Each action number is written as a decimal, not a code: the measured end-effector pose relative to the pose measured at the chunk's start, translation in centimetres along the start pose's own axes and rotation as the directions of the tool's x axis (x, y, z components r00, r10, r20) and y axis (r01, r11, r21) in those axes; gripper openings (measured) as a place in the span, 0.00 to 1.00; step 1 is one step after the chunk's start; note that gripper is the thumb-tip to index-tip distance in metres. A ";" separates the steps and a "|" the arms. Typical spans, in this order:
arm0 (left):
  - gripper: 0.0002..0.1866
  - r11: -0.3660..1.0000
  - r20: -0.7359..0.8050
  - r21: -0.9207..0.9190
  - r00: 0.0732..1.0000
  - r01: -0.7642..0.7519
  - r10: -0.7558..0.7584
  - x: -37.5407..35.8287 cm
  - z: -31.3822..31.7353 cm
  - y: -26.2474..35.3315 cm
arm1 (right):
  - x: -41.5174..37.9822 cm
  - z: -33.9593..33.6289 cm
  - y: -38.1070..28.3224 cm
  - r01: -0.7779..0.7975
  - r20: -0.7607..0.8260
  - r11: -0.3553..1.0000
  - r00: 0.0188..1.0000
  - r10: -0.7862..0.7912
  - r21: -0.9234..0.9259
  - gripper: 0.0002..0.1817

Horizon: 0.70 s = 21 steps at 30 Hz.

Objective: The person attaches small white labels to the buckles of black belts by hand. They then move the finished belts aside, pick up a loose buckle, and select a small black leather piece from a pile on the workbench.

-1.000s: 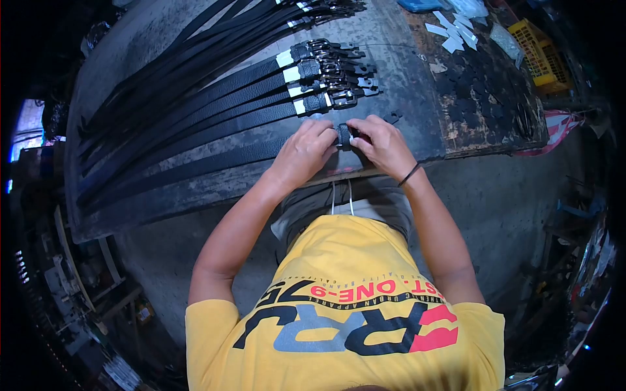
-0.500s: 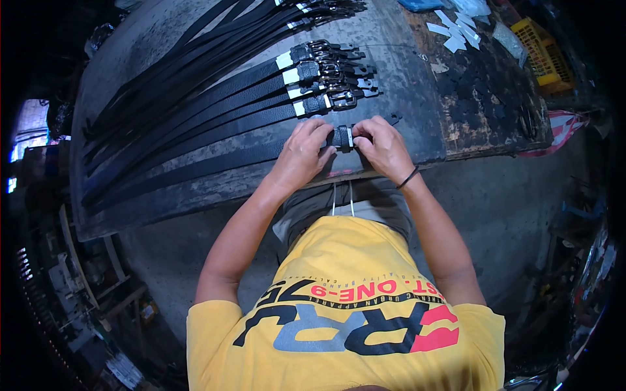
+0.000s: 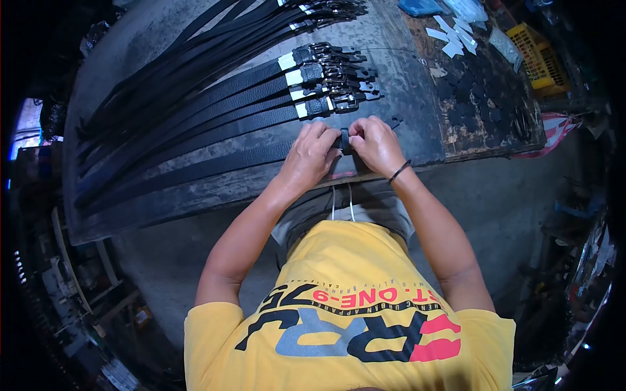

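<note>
A black belt (image 3: 228, 161) lies along the near side of the table, its right end between my two hands. My left hand (image 3: 313, 153) is closed round the belt near that end. Just to the right, my right hand (image 3: 376, 144) pinches the belt end by a dark band, with its fingertips close to those of my left hand. The buckle is mostly covered by my fingers. Beyond my hands, several black belts (image 3: 254, 118) lie side by side, with white strips (image 3: 300, 109) near their metal buckles (image 3: 343, 102).
Another bundle of black belts (image 3: 195, 55) lies at the far left of the table (image 3: 404, 85). White pieces (image 3: 452, 39), clear plastic bags (image 3: 467, 9) and a yellow basket (image 3: 529, 58) are at the far right. A red and white sack (image 3: 557, 130) hangs by the right edge.
My right hand has moved slightly left, closer to my left hand. The white strip that showed between my hands is now hidden. The whole view has shifted a little.
</note>
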<state>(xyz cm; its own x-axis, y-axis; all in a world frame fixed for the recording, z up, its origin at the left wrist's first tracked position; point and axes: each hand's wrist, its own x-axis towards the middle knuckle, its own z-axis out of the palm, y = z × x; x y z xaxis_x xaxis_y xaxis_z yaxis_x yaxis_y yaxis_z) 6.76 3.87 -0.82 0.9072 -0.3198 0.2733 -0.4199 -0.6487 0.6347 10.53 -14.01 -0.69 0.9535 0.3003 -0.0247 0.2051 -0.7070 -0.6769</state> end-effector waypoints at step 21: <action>0.20 0.981 0.058 0.182 0.996 -0.074 0.065 2.0 0.3 -0.4 | -0.2 -0.1 -0.3 -0.108 0.035 0.992 0.993 0.111 -0.064 0.09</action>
<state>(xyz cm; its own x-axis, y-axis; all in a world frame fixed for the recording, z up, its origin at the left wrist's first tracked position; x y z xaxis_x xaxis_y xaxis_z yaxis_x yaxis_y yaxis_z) 8.68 3.24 -0.76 0.8751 -0.4006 0.2716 -0.4839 -0.7378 0.4707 10.33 -13.92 -0.45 0.9622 0.2421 -0.1250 0.1142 -0.7748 -0.6218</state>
